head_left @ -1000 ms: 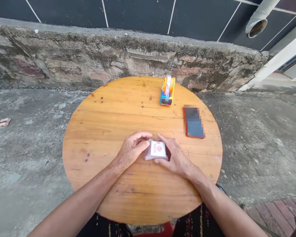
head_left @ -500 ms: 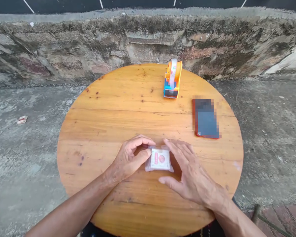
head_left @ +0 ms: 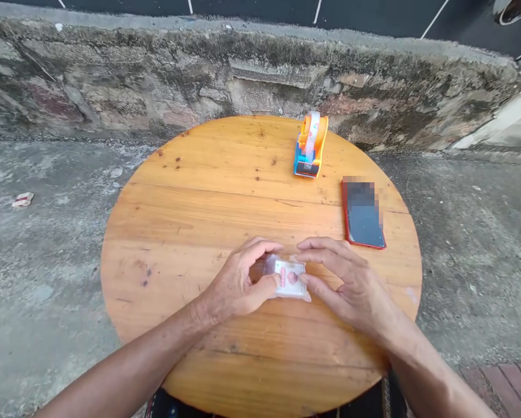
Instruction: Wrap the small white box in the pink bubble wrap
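Note:
A small white packet with pinkish-red print, in a clear plastic wrapper, is at the near middle of the round table between my hands. My left hand grips its left side, the thumb on the printed face and the fingers curled behind the far edge. From the right, my right hand has its thumb at the packet's right edge and its bent fingertips at the far right corner of the wrapper. The undersides of the fingers are hidden.
On the wooden table an orange and blue tape dispenser stands at the far side. A phone in a red case lies to the right. Behind the table runs a rough stone wall. A small crumpled pack lies on the concrete ground.
My right thumb has come in from below to the packet's right edge, and the right fingers have bent toward its corner. My left thumb has slid further onto the packet. The view has shifted slightly.

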A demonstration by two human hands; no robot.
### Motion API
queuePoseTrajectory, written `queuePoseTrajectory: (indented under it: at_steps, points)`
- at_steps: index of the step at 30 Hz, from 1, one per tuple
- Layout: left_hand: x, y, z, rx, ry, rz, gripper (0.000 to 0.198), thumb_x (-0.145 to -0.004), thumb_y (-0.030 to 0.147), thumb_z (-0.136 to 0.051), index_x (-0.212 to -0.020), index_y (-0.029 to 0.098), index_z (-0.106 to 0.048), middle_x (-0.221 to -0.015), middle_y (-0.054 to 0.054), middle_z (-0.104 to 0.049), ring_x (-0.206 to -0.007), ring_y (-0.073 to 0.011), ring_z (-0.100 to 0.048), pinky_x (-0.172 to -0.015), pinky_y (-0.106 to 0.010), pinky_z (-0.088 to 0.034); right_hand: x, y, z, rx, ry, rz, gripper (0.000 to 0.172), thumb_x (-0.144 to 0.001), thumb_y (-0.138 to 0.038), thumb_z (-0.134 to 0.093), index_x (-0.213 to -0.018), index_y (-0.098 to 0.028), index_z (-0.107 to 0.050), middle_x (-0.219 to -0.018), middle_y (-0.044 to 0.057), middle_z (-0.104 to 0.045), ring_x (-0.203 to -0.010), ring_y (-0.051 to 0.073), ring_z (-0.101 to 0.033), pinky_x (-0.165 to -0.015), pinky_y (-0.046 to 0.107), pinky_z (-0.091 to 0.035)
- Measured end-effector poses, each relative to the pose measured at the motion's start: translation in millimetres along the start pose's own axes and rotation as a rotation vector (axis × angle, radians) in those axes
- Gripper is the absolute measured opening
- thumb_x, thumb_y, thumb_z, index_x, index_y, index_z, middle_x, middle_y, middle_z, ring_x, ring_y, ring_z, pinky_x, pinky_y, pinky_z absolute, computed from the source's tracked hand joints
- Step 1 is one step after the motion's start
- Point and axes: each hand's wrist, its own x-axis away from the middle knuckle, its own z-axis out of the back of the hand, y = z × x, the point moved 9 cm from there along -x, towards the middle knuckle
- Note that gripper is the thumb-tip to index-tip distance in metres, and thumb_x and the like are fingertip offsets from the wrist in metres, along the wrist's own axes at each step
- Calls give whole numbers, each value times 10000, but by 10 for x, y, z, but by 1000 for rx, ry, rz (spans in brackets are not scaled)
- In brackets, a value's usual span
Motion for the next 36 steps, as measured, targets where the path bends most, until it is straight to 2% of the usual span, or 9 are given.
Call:
queuePoseTrajectory:
  at_steps: [6,12,17,20,23,26,31,36]
  points:
    - [-1,3,-8,-4,13,7,365,-732,162,-567,-1092,207,-613,-1047,-70,-663,-965,-235,-612,-841,-358,-490,-124,-29,-25,55,-40,82,209,-877,-259,-616,-1084,-274,-636,-1154,48,-654,-1053,224,-624,-911,416,-487]
    - [1,-37,2,20,22,18,399,-729,146,-596,-1123,208,-604,-1083,-62,-667,-981,-232,-623,-857,-342,-495,-162,-131,-103,174,-7,239,147,-899,-181,-564,-991,-251,-654,-1156,44,-666,-979,212,-625,-884,420,-438]
    - [-3,-23,5,47,16,24,421,-728,147,-604,-1143,213,-615,-1102,-70,-669,-999,-247,-619,-875,-366,-495,-225,-134,-151,160,-7,247,135,-905,-147,-496,-897,-215,-612,-1133,62,-679,-945,202,-629,-868,405,-434]
    - [5,-51,-8,82,22,43,504,-720,151,-617,-1218,220,-577,-1107,-77,-664,-1012,-252,-614,-895,-385,-491,-276,-116,-184,157,-32,213,143,-897,-121,-471,-843,-206,-572,-1111,83,-679,-967,208,-630,-866,407,-438]
    - [18,-95,-15,120,55,50,654,-702,138,-629,-1330,237,-477,-1121,-81,-653,-1027,-250,-606,-920,-405,-484,-325,-17,-188,136,-12,107,125,-876,-106,-477,-841,-206,-542,-1132,104,-662,-1058,233,-611,-882,419,-435]
    - [36,-118,-15,113,88,39,772,-684,113,-624,-1406,240,-381,-1175,-92,-626,-1061,-248,-593,-937,-406,-478,-350,114,-191,52,22,0,118,-867,-105,-483,-834,-207,-532,-1150,107,-636,-1059,229,-609,-880,409,-441]
    - [77,-116,-34,45,92,25,787,-715,144,-637,-1436,235,-336,-1271,-121,-562,-1137,-268,-556,-957,-413,-471,-368,250,-190,-97,52,-96,112,-879,-133,-484,-820,-215,-531,-1090,81,-634,-1043,211,-605,-885,390,-454]
    - [114,-58,-60,-41,99,-25,826,-743,281,-691,-1461,238,-286,-1326,-144,-520,-1177,-305,-534,-985,-458,-451,-382,238,-99,-122,100,-114,82,-888,-173,-493,-832,-218,-535,-1105,85,-626,-1049,222,-598,-902,414,-456]
